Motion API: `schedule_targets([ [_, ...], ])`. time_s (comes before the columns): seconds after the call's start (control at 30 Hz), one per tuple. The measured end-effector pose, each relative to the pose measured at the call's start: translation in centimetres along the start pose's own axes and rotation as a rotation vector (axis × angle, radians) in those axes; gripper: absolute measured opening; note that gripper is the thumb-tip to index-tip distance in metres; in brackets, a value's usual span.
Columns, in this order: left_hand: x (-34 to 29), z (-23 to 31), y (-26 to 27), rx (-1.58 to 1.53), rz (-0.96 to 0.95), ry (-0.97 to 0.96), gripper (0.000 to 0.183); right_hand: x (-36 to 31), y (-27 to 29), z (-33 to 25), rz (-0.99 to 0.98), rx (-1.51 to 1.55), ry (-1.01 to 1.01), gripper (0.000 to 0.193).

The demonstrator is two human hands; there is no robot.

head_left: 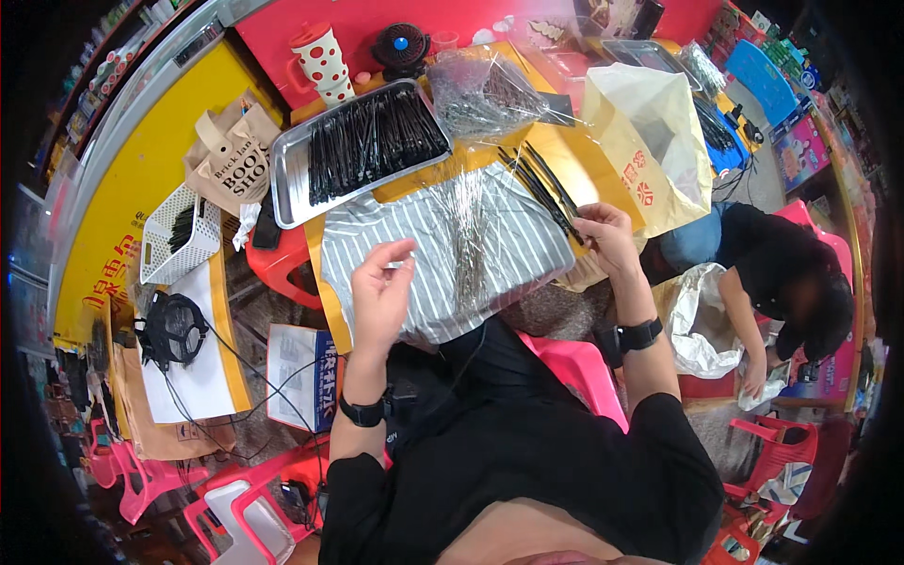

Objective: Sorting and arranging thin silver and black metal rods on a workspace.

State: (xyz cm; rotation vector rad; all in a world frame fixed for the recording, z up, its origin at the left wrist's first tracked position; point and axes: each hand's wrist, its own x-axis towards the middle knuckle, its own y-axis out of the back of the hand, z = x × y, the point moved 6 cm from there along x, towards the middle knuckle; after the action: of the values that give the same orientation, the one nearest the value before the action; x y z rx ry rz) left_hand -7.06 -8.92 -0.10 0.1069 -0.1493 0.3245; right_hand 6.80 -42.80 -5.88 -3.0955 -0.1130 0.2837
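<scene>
My right hand (607,240) is at the right edge of the lap-side work surface, its thumb and fingers closed on the near ends of thin black sticks (544,188). These sticks lie slanting on yellow board. My left hand (383,287) hovers over the left of a grey-and-white striped cloth (377,231), fingers half bent, thumb apart, nothing visible in them. Between the hands, a bundle of thin, shiny, wire-like strands (468,245) lies on the cloth with clear plastic film. Beyond the left hand, a metal tray (292,188) holds many similar black sticks (372,137).
Behind the cloth sits a clear bag of dark thin pieces (490,94). A pale yellow bag (659,141) stands right. A dotted tumbler (322,66) and black fan (402,47) are at the back. A white basket (179,235) is left. A person (791,264) bends over at right.
</scene>
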Motion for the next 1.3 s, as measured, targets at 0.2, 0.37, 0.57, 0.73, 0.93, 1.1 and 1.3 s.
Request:
schedule_targets([
  [0.2, -3.2, 0.2, -5.7, -0.075, -0.249, 0.033, 0.02, -7.0, -5.0, -0.5, -0.128, 0.428, -0.186, 0.014],
  [0.37, -5.0, -2.3, -8.2, -0.34, -0.341, 0.264, 0.024, -11.8, -13.4, 1.7, -0.399, 0.532, -0.182, 0.016],
  [0.57, -5.5, -3.5, -4.7, -0.442, -0.149, 0.368, 0.023, -12.6, -16.6, 0.1, -0.488, 0.261, 0.005, 0.009],
  [0.73, -5.8, -3.4, -2.8, -0.476, -0.166, 0.45, 0.025, -9.9, -13.1, -3.0, -0.105, -0.672, 0.635, 0.017],
  [0.93, -6.4, -4.3, -2.4, -0.597, -0.299, 0.461, 0.035, -6.1, -10.7, -1.2, -0.087, -1.025, 0.476, 0.02],
  [1.1, -6.5, -4.6, -2.4, -0.661, -0.332, 0.454, 0.042, -4.6, -10.3, -0.1, -0.139, -0.831, 0.416, 0.018],
  [1.3, -6.3, -5.3, -1.7, -0.651, -0.283, 0.469, 0.042, -5.8, -9.7, -1.1, -0.439, -0.319, -0.028, 0.017],
])
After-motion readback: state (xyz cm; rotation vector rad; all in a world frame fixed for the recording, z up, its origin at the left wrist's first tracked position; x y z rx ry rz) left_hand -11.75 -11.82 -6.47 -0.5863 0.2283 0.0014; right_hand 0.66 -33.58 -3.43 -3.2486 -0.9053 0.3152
